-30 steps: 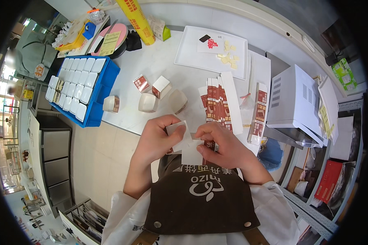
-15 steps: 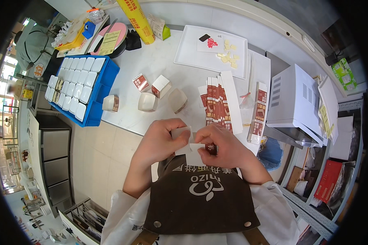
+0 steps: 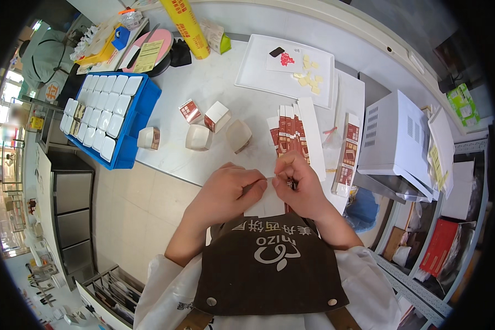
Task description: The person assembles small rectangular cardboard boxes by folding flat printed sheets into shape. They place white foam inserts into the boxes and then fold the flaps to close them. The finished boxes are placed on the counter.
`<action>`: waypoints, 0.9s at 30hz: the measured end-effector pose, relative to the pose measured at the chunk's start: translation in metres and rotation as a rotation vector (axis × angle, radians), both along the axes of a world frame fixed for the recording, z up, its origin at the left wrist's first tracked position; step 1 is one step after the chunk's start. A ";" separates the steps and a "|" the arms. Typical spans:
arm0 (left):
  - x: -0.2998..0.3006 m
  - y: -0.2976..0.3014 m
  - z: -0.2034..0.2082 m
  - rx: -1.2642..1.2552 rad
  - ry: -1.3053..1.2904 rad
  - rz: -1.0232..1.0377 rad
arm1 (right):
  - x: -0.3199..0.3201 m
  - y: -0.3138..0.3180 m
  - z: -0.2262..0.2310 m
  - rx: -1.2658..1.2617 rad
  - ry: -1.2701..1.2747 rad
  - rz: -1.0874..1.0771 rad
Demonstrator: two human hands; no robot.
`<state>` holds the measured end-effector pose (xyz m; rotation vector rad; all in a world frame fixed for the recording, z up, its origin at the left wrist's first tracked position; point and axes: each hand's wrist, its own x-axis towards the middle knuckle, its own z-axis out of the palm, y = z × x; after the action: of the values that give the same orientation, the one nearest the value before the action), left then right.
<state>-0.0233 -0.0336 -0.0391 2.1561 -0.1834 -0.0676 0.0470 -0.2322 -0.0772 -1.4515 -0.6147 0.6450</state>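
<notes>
Folding, it seems, a white carton [image 3: 266,207], I pinch its edge with my left hand [image 3: 229,188] and right hand [image 3: 301,184], the next move probably calling for creasing.

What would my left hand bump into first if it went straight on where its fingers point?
Probably your right hand, just ahead by the white card, though depth is unclear.

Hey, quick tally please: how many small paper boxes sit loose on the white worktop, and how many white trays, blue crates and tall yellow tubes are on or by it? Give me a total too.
Loose small paper boxes: 5
White tray: 1
Blue crate: 1
Tall yellow tube: 1
Total: 8
</notes>
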 end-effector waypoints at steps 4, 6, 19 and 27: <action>0.001 -0.002 0.000 0.059 0.075 -0.020 | -0.002 0.006 0.001 0.022 0.024 -0.014; 0.001 -0.004 0.005 0.094 0.052 -0.015 | 0.003 0.005 -0.003 0.021 0.007 -0.048; -0.002 -0.010 0.003 0.103 0.124 -0.013 | 0.015 -0.009 -0.017 0.045 0.077 -0.040; -0.003 -0.007 -0.001 0.096 0.101 0.023 | 0.015 -0.002 -0.024 0.034 0.009 -0.077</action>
<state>-0.0265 -0.0409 -0.0401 2.2439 -0.0988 -0.1744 0.0615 -0.2339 -0.1007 -1.4333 -0.5573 0.5780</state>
